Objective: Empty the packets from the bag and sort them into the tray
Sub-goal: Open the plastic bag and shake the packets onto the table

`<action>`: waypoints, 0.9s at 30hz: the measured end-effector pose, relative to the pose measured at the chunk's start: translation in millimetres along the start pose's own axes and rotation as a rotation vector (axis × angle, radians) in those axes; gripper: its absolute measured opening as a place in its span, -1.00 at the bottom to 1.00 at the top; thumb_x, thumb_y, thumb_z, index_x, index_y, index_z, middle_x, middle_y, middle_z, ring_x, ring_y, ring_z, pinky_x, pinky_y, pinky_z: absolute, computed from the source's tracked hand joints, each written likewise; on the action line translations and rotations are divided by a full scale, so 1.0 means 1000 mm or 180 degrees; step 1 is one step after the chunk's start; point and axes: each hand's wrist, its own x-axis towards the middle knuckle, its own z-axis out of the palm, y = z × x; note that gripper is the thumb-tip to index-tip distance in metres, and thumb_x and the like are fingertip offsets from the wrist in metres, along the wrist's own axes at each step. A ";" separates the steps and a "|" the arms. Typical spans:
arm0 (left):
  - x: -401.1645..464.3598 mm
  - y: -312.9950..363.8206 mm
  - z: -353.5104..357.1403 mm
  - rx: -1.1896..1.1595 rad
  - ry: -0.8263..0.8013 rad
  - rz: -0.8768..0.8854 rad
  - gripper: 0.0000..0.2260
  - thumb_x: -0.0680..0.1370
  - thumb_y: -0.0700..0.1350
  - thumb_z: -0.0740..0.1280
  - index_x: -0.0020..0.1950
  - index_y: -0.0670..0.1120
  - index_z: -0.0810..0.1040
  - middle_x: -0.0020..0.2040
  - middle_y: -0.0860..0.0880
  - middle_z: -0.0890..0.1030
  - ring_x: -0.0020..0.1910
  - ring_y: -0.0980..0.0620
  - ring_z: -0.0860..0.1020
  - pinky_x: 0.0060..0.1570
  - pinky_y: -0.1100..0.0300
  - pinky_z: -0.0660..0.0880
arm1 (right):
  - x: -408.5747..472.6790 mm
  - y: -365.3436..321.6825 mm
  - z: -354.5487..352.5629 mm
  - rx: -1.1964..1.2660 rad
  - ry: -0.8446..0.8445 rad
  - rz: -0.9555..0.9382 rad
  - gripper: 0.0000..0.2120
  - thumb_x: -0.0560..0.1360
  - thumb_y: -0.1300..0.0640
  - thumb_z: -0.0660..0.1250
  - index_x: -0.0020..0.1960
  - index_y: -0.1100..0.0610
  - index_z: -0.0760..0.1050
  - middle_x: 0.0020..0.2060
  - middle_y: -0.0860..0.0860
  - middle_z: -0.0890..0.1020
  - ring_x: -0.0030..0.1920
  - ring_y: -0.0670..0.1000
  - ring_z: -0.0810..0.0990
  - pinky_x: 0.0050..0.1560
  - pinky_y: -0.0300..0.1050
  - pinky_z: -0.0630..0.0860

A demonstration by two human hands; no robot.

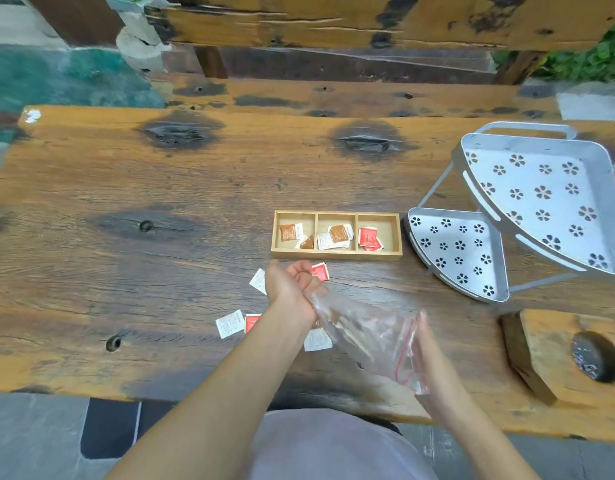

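A clear zip bag (368,336) with a red seal line is held over the table between both hands. My left hand (290,284) grips its closed bottom end, and my right hand (425,358) holds its mouth. The wooden three-compartment tray (337,256) lies just beyond, with brown packets (289,232) in the left cell, brown and white ones (338,234) in the middle, and red ones (368,237) on the right. Loose packets lie on the table: a red one (320,271), a white one (258,281), a white one (230,323), a red one (252,322) and a white one (318,340) under the bag.
A grey two-tier metal corner rack (538,202) with flower cut-outs stands at the right, close to the tray. A wooden block (562,355) with a dark knot sits near the right front edge. A wooden bench (333,95) runs behind the table.
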 end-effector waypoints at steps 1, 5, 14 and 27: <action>0.005 -0.001 0.000 -0.0087 0.0103 -0.0017 -0.50 0.65 0.08 0.02 -0.37 -0.17 0.38 -0.60 0.00 0.19 -0.61 0.04 0.16 -0.43 0.26 0.17 | 0.004 0.003 -0.006 0.0253 -0.0125 0.0037 -0.48 0.69 -0.18 -0.10 0.17 -0.07 0.63 0.05 -0.08 0.76 0.16 0.01 0.69 0.22 0.16 0.56; 0.018 0.003 0.006 -0.0540 0.0409 -0.0342 -0.53 0.64 0.10 -0.02 -0.20 -0.18 0.49 -0.18 -0.13 0.56 -0.12 -0.09 0.55 0.02 0.03 0.47 | 0.015 0.024 -0.026 -0.0263 -0.0123 -0.0306 -0.69 0.67 0.24 0.21 0.28 -0.07 0.55 0.34 0.08 0.61 0.22 0.11 0.66 0.29 0.23 0.54; 0.021 0.009 0.014 -0.0723 0.0107 -0.0498 -0.52 0.62 0.00 -0.04 0.24 -0.14 0.61 0.13 -0.20 0.68 0.13 -0.22 0.64 0.22 -0.16 0.52 | 0.050 -0.016 0.011 -0.1570 0.0028 -0.1195 -0.30 0.48 0.06 0.52 0.48 -0.28 0.28 0.26 -0.28 0.58 0.27 -0.23 0.55 0.21 -0.21 0.53; 0.040 0.047 -0.007 0.1045 -0.1121 0.0390 -0.52 0.57 0.22 0.18 -0.27 -0.07 0.69 -0.23 -0.18 0.65 -0.13 -0.24 0.62 -0.11 -0.03 0.50 | 0.093 -0.026 0.054 -0.1687 -0.0007 -0.1302 -0.81 0.61 0.08 0.35 0.18 -0.16 0.55 0.04 -0.21 0.59 0.09 -0.15 0.57 0.04 -0.18 0.53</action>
